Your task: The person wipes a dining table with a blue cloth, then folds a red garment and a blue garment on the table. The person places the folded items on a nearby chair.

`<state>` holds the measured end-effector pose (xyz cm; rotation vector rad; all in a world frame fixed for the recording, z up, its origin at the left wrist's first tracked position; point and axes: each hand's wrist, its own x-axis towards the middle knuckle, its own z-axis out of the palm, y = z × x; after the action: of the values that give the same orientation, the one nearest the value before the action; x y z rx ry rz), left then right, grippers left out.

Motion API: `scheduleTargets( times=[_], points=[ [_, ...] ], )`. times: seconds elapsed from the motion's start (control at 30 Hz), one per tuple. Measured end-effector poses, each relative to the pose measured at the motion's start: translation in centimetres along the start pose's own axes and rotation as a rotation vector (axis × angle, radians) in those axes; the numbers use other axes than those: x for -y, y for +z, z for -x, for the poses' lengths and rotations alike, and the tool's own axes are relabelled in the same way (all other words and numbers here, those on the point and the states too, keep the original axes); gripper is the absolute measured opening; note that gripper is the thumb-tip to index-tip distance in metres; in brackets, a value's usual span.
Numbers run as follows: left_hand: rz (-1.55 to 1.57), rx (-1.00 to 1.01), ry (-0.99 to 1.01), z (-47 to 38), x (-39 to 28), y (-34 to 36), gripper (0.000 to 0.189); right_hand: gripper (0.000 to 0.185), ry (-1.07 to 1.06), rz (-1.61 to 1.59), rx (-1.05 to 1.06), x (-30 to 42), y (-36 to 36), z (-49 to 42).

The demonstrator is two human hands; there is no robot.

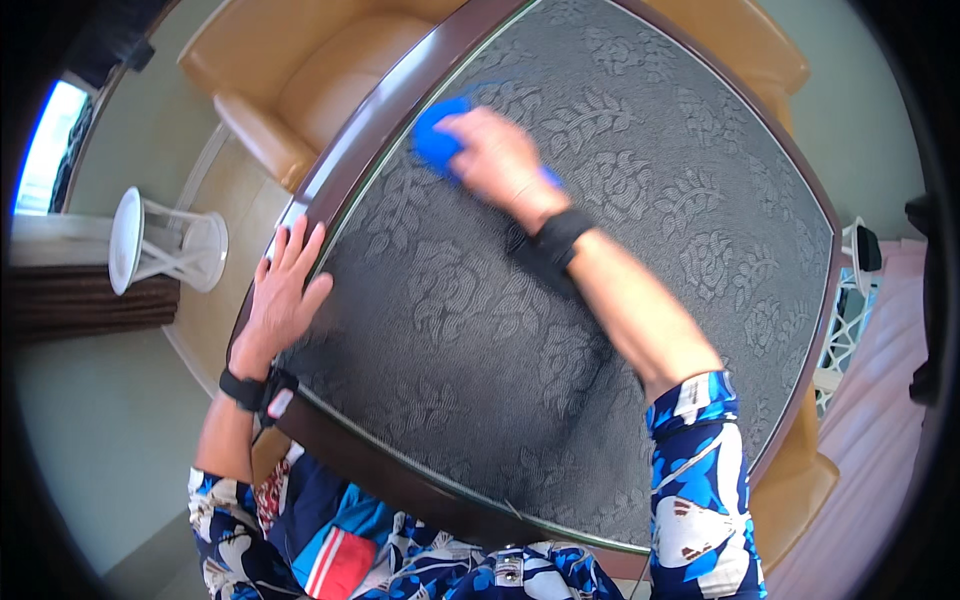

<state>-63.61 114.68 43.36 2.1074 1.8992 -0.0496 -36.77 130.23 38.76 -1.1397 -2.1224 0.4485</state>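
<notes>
My right hand presses a blue cloth against the glass-covered top, near its upper left side; fingers and cloth are somewhat blurred. Under the glass of the table lies a dark grey flower-patterned covering. On the dark wooden edge at the left, my left hand rests with its fingers spread and holds nothing. Both wrists wear black bands, and a small device sits on the left one.
Tan leather armchairs stand at the upper left, upper right and lower right. A small white round table is at the left, near a brown curtain. Pink fabric hangs at the right.
</notes>
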Motion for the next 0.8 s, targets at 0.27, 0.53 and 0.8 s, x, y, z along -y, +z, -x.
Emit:
scheduleTargets(
  times=[0.27, 0.53, 0.8],
  points=[
    [0.054, -0.085, 0.065, -3.0, 1.9, 2.4, 0.05, 0.016, -0.355, -0.336, 0.474, 12.6, 0.4, 15.3],
    [0.01, -0.183, 0.127, -1.7, -0.9, 3.4, 0.056, 0.038, 0.291, -0.277, 1.025, 8.6, -20.8, 32.1],
    [-0.088, 0.028, 0.532, 1.7, -19.5, 2.8, 0.081, 0.035, 0.33, 0.08, 0.015, 7.3, -22.5, 30.5]
  ],
)
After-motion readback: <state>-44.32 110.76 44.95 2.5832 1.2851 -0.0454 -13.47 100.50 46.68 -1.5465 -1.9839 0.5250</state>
